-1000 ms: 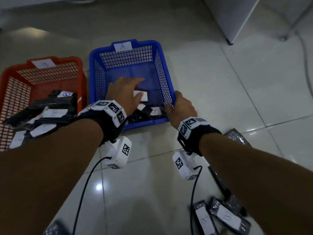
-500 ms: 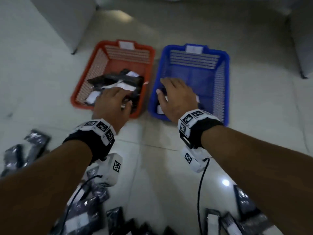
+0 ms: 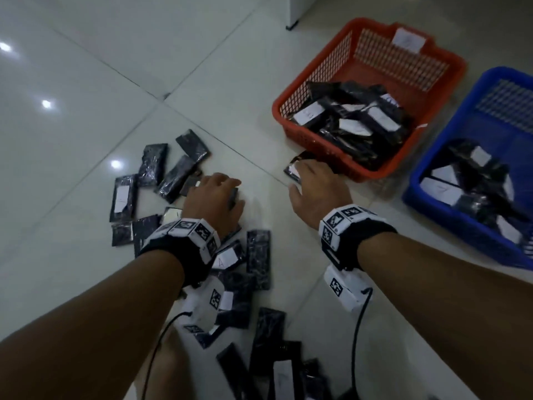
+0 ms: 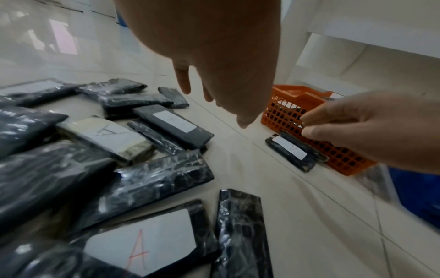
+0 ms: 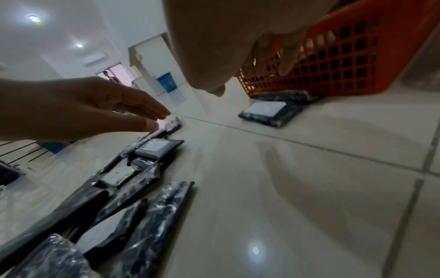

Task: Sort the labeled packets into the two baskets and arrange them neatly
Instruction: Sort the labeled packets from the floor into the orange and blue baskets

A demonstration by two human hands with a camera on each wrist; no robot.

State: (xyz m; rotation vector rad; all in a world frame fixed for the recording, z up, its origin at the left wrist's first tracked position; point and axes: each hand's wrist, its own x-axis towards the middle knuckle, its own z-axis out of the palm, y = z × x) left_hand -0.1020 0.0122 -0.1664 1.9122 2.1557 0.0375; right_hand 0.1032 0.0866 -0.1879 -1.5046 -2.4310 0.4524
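Lying by the red basket: one dark packet (image 3: 292,168) with a white label sits flat on the floor, touching the basket's near wall.
Right hand: the right hand (image 3: 315,189) hovers just above that packet, fingers loosely bent and spread, holding nothing.
Left hand: the left hand (image 3: 215,199) hangs palm-down over the loose pile, fingers straight and pointing at the floor, holding nothing.
Loose packets: a scatter of dark plastic-wrapped packets (image 3: 153,164) lies on the floor to the left and near side, some overlapping; one near the left wrist shows a red letter A on its label (image 4: 140,246), another a grey A (image 4: 107,131).
Red basket: the red basket (image 3: 317,67) stands at far right, its near half heaped with labelled packets, a white tag on its far wall.
Blue basket: the blue basket (image 3: 432,157) stands just right of the red one, also holding labelled packets.
Floor: pale glossy tiles (image 3: 86,82) with dark grout lines.
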